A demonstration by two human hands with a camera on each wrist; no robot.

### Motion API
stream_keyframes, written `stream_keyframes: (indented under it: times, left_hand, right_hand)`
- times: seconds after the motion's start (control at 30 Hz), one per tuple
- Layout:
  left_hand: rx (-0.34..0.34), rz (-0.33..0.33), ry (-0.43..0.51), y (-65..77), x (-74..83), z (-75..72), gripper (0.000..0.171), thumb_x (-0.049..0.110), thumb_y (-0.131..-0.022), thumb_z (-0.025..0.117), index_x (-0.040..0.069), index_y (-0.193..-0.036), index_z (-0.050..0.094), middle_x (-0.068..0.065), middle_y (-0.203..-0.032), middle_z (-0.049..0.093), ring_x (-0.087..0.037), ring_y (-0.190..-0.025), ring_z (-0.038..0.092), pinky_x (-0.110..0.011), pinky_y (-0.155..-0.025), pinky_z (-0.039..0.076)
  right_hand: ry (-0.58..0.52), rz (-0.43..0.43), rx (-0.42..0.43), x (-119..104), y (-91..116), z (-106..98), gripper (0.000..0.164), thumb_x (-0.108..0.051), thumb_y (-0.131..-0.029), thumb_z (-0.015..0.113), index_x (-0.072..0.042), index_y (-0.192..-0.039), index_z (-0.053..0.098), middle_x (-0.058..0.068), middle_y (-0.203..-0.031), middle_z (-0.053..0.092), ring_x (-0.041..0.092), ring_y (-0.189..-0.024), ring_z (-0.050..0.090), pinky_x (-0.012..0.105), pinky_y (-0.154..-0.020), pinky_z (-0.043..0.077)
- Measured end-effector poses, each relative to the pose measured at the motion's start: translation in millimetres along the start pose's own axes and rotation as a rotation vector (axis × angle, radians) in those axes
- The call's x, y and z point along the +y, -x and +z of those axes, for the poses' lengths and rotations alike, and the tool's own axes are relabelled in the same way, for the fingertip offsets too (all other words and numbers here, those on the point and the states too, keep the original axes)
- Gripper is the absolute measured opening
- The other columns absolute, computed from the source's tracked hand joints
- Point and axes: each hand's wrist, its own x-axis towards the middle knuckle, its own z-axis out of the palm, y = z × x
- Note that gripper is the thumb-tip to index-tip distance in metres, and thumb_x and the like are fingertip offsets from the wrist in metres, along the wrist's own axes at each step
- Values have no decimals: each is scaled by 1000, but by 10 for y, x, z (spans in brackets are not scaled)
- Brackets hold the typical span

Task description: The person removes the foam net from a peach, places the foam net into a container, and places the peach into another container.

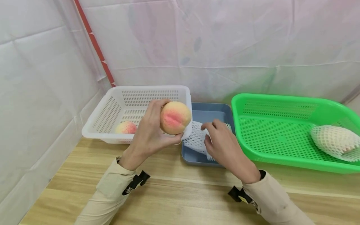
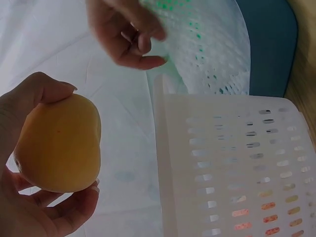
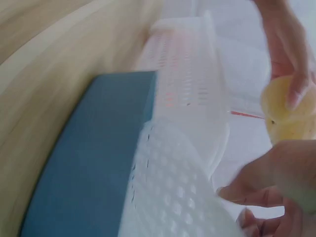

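My left hand (image 1: 146, 132) grips a yellow and pink peach (image 1: 175, 118) by its sides, raised over the right end of the white basket (image 1: 102, 136). The left wrist view shows the thumb on one side of the peach (image 2: 59, 143) and fingertips on the other. White foam net sleeves (image 1: 195, 139) lie in a blue-grey tray (image 1: 209, 110). My right hand (image 1: 225, 147) hovers over these sleeves with bent fingers and nothing seen between them. In the right wrist view its fingers are beside the netting (image 3: 173, 192).
Another peach (image 1: 126, 127) lies in the white basket on the left. On the right, a green basket (image 1: 277, 156) holds a peach in a foam net (image 1: 334, 140). The wooden table (image 1: 174, 193) runs along the front; white sheeting (image 1: 225, 40) hangs behind.
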Motion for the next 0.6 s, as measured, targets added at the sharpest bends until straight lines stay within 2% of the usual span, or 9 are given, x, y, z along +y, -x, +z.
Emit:
stream_keyframes:
  times: [0.1,0.2,0.33,0.43,0.6]
  left_hand:
    - [0,-1,2,-3,-16,-4,82,24,-59,86,-1,-126,45,-14,-116,50,-22,-103,51,-34,-90,50]
    - [-4,-7,-4,-4,-36,-3,81,23,-59,85,-1,-126,45,-14,-116,50,-22,-102,51,-34,-89,50]
    - [-14,-24,-13,-2,-62,9,81,24,-59,84,-1,-126,45,-14,-115,50,-22,-100,52,-34,-88,51]
    - [-22,-39,-18,-1,-77,15,81,24,-59,84,-1,-126,45,-14,-115,51,-22,-100,53,-35,-88,52]
    - [-42,-67,-37,1,-95,18,82,24,-59,85,0,-126,45,-14,-117,50,-23,-101,53,-36,-89,52]
  right_hand:
    - [-205,112,-37,-38,-112,21,20,-8,-95,49,-1,-104,65,10,-88,58,22,-77,52,34,-66,43]
    - [-330,191,-66,-51,-198,84,32,-25,-102,43,-2,-103,65,8,-84,58,22,-80,52,35,-70,42]
    - [-368,262,-142,-66,-257,194,44,-43,-102,40,-6,-102,63,6,-78,53,20,-72,49,32,-65,41]
    - [-393,314,-206,-79,-270,259,47,-50,-100,38,-9,-101,60,5,-75,53,19,-66,49,31,-59,41]
    - [-351,333,-256,-65,-250,357,49,-56,-98,36,-13,-84,54,2,-64,49,17,-57,46,30,-50,35]
